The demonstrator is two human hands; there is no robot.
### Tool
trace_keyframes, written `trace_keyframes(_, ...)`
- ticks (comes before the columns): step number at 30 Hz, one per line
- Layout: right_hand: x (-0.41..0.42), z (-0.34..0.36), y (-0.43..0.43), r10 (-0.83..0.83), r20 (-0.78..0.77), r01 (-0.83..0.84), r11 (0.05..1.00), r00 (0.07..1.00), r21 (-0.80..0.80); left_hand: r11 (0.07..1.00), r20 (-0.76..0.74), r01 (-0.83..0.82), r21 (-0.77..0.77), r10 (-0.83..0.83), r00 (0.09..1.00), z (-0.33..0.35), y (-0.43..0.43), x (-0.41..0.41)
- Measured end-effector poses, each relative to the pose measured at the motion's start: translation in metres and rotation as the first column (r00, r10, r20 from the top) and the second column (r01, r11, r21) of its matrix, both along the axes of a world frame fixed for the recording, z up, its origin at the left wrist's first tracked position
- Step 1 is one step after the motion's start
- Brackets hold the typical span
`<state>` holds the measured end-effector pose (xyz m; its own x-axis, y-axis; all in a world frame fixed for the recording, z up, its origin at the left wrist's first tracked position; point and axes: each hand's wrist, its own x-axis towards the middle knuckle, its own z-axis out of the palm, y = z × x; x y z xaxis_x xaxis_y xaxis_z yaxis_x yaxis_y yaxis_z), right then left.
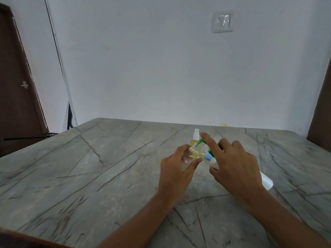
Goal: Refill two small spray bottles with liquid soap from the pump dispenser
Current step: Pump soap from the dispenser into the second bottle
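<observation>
My left hand (174,170) gripped the little spray bottle (191,156) under the green spout (199,142); my right hand (236,163) clutched the pump dispenser (266,181) to pump soap in.

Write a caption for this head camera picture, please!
The right hand holds the pump dispenser, forefinger on top, while the left hand holds a small bottle at its spout.

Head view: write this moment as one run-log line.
left hand: holds small bottle at spout | right hand: grips pump dispenser, forefinger on pump | second spray bottle: upright behind
</observation>
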<state>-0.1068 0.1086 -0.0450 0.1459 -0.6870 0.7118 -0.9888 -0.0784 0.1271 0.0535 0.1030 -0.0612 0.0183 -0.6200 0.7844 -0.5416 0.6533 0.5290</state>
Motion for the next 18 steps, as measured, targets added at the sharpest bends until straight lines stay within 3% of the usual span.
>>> trace_keyframes(9,-0.005,0.0013,-0.0041,0.066,-0.018,-0.066,0.997,0.998,-0.038,1.0,0.006,-0.006,0.003,0.006,1.0,-0.0001,0.002,-0.001)
trace_keyframes(18,-0.0041,0.0057,-0.0006,0.015,-0.014,-0.013,0.997,1.0,0.08,1.0,0.049,0.026,0.006,-0.026,0.998,-0.0038,0.0004,-0.0021)
